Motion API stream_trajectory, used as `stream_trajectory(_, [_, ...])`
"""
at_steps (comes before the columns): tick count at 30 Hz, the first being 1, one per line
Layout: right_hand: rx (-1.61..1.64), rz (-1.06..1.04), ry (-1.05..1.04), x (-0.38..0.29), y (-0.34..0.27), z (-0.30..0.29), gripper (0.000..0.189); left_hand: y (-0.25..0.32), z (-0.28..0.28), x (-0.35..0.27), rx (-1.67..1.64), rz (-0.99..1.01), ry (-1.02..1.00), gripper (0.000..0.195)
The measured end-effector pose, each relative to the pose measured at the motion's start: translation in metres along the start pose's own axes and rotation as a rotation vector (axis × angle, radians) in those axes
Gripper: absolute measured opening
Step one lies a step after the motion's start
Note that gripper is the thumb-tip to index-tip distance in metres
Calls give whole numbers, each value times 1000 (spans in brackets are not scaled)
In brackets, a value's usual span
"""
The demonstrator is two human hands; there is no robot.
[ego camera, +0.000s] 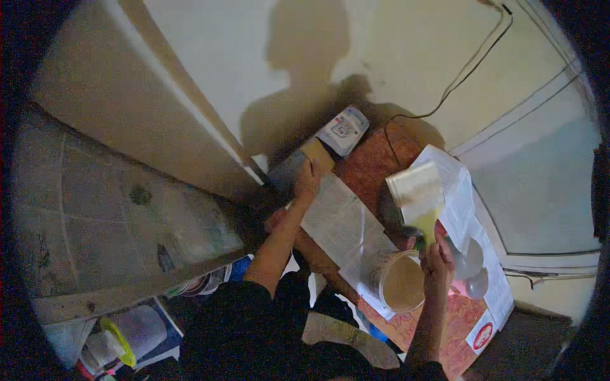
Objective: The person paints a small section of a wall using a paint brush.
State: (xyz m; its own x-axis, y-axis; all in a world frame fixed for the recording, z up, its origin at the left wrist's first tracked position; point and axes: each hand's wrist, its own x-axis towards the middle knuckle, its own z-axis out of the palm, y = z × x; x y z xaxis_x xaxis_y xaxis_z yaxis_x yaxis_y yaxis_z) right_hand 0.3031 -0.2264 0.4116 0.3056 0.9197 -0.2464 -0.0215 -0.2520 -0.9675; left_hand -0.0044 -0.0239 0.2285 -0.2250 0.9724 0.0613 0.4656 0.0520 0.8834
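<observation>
My left hand (pixel 307 181) is at the table's far left edge, against a tan flat piece (pixel 319 155) that looks like cardboard; whether it grips it is unclear. My right hand (pixel 438 259) holds a yellowish flat piece (pixel 428 224), raised above the table. A pale rectangular, layered part (pixel 417 190) extends from its upper end; blur hides its exact kind. Just left of my right wrist, a translucent plastic tub (pixel 388 281) with a brownish inside stands on printed paper sheets (pixel 340 216). A printed packet (pixel 345 128) lies beyond my left hand.
A red patterned cloth (pixel 364 166) covers the table. More printed sheets (pixel 457 190) and rounded translucent items (pixel 472 262) lie at right. A dark cable (pixel 443 97) runs down the wall. At lower left are a greyish board (pixel 119 205) and a container with a yellow rim (pixel 116 340).
</observation>
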Motion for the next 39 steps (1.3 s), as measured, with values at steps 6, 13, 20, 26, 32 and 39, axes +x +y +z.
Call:
stream_trajectory(6, [30, -100, -35, 37, -44, 74, 38, -36, 12, -34, 222, 294, 192, 37])
stream_trajectory(13, [171, 14, 26, 42, -54, 98, 34, 7, -19, -43, -32, -73, -104, 34])
stream_trajectory(20, [189, 21, -2, 57, -40, 91, 33, 8, 20, -45, 152, 28, 44, 34])
stream_trajectory(26, [-912, -743, 101, 99, 3, 104, 35, -27, 34, -47, 91, 41, 97, 30])
stream_trajectory(32, [301, 109, -84, 98, -10, 120, 34, -18, 7, -27, 59, 65, 252, 27])
stream_trajectory(39, [375, 103, 14, 86, -37, 121, 32, -51, -69, 12, 92, -48, 206, 30])
